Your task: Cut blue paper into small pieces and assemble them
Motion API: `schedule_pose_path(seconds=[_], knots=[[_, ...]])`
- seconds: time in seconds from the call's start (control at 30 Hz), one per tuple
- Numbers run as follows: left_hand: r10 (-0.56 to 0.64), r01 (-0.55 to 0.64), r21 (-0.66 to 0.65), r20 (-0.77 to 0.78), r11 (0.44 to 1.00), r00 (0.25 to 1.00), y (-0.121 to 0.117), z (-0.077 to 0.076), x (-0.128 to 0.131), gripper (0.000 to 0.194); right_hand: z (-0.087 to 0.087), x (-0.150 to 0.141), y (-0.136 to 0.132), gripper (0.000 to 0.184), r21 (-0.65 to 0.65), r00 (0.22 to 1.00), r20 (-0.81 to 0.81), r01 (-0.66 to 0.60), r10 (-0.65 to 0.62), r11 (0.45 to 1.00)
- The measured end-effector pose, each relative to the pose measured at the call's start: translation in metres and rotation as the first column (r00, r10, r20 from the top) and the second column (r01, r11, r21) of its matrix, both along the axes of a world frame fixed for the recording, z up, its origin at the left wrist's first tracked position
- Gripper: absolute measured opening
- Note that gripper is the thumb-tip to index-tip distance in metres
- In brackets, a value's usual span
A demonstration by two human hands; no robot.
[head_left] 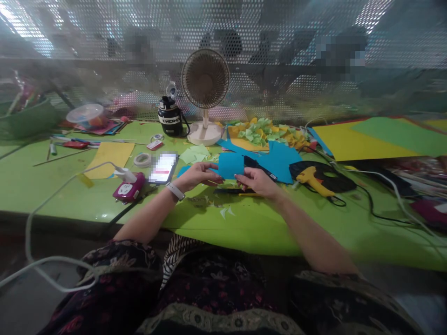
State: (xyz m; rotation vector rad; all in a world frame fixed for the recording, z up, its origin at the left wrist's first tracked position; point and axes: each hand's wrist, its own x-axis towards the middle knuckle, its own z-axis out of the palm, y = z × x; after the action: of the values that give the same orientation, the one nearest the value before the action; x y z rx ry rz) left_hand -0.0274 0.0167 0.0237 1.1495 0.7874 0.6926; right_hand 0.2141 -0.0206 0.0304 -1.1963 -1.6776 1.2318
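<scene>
Blue paper piece [230, 166] held above the green worktop [202, 216], not far from its front edge

I stand in the room and I see the person's right hand [256, 180] closed on the lower right corner of this piece, the thumb in front. The left hand [202, 176] has its fingers at the left edge of the piece; whether they pinch it, I cannot tell. Just behind the right hand lies a larger blue sheet [281, 163]. To the right of it is a yellow glue gun [316, 182], its handle turned towards the front edge. Near the left hand there is a smartphone [162, 166], and a purple socket adapter [129, 188] sits closer to the front edge. Along the back edge stand a black bottle [170, 118] and a desk fan [206, 79], and to the right of the fan is a heap of green and yellow paper scraps [258, 131].
</scene>
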Motion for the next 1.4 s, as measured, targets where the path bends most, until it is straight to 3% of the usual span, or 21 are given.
schedule_pose_path(seconds=[0.33, 0.83, 0.97, 1.13, 1.2, 1.27, 1.33, 1.4], knots=[[0.021, -0.024, 0.065, 0.047, 0.998, 0.999, -0.005, -0.008, 0.009, 0.059, -0.011, -0.01, -0.003, 0.042, -0.215, 0.985, -0.147, 0.061, -0.094, 0.975], [0.073, -0.079, 0.069, 0.092, 0.994, 0.993, 0.005, -0.009, 0.0, 0.052, 0.006, 0.012, 0.005, 0.028, -0.205, 0.997, -0.068, -0.046, 0.033, 0.978], [0.008, -0.014, 0.099, 0.064, 0.995, 0.998, 0.003, -0.008, 0.001, 0.048, 0.004, 0.006, 0.001, 0.031, -0.13, 0.998, 0.0, -0.062, 0.063, 0.99], [0.031, -0.036, 0.057, 0.075, 0.998, 0.997, 0.0, -0.007, 0.006, 0.045, 0.0, -0.002, -0.005, 0.037, -0.135, 0.975, 0.089, -0.193, 0.206, 0.972], [0.066, -0.071, 0.046, 0.097, 0.996, 0.993, 0.001, -0.008, 0.007, 0.046, 0.001, -0.001, -0.006, 0.039, -0.097, 0.95, 0.22, -0.203, 0.22, 0.974], [0.118, -0.124, 0.042, 0.134, 0.991, 0.984, 0.005, -0.01, 0.005, 0.047, 0.003, 0.002, -0.006, 0.036, 0.024, 0.887, 0.426, -0.207, 0.177, 0.978], [0.19, -0.201, 0.049, 0.182, 0.978, 0.965, 0.01, -0.011, 0.002, 0.046, 0.004, 0.006, -0.005, 0.035, 0.131, 0.752, 0.65, -0.259, 0.115, 0.957], [0.22, -0.239, 0.062, 0.219, 0.969, 0.951, 0.015, -0.013, -0.001, 0.045, 0.004, 0.009, -0.004, 0.033, 0.134, 0.586, 0.805, -0.331, 0.092, 0.934]])
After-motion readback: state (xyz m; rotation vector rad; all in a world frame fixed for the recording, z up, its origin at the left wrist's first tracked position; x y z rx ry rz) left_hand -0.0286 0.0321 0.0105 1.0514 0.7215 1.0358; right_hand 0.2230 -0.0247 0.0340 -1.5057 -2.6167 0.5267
